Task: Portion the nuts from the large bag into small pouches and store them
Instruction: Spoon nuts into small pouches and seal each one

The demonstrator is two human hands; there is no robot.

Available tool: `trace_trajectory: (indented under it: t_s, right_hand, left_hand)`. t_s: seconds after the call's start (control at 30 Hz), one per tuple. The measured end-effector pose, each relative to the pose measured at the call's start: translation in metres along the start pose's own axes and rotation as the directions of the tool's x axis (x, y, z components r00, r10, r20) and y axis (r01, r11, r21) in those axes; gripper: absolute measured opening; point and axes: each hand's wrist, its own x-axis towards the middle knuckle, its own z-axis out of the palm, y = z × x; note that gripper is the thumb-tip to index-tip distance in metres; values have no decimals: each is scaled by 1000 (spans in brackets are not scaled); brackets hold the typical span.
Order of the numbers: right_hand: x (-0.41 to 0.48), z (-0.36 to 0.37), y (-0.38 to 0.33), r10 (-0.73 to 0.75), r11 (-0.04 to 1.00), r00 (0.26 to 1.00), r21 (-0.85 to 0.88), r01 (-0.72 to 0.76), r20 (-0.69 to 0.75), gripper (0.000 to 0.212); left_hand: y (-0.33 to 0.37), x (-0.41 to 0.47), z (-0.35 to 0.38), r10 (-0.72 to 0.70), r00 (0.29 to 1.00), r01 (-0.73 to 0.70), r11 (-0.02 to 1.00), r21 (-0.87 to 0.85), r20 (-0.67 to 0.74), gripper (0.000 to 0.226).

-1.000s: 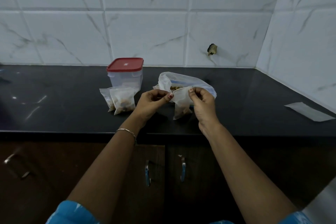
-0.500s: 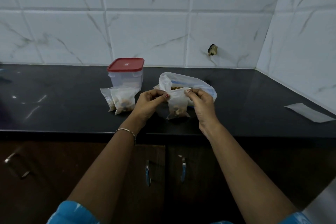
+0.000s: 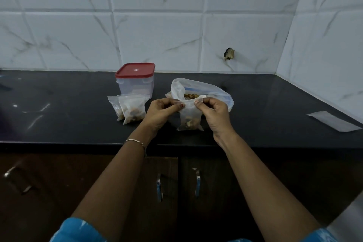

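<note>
On the black bench (image 3: 68, 104), two filled pouches (image 3: 130, 111) stand just in front of a red-lidded container (image 3: 135, 81) near the back edge. At mid-bench, the left hand (image 3: 163, 113) and right hand (image 3: 215, 113) pinch the top corners of a small pouch (image 3: 190, 119) containing nuts. The large bag (image 3: 208, 91) lies open behind it.

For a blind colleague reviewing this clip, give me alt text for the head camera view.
Left hand and right hand pinch the top edge of a small pouch of nuts at a black counter. Behind it lies the open large bag; to the left, two filled pouches stand before a red-lidded container.
</note>
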Motion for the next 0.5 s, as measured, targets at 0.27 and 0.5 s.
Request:
trace_trajectory:
  t_s: [0.27, 0.5]
  right_hand:
    - [-3, 3, -2, 16, 995, 997, -95, -8, 81, 1]
    - [-2, 3, 1, -1, 996, 995, -91, 9, 96, 5]
  left_hand:
    - [-4, 2, -1, 26, 999, -27, 997, 75, 21, 19]
    - [-1, -2, 2, 22, 998, -24, 999, 45, 61, 6]
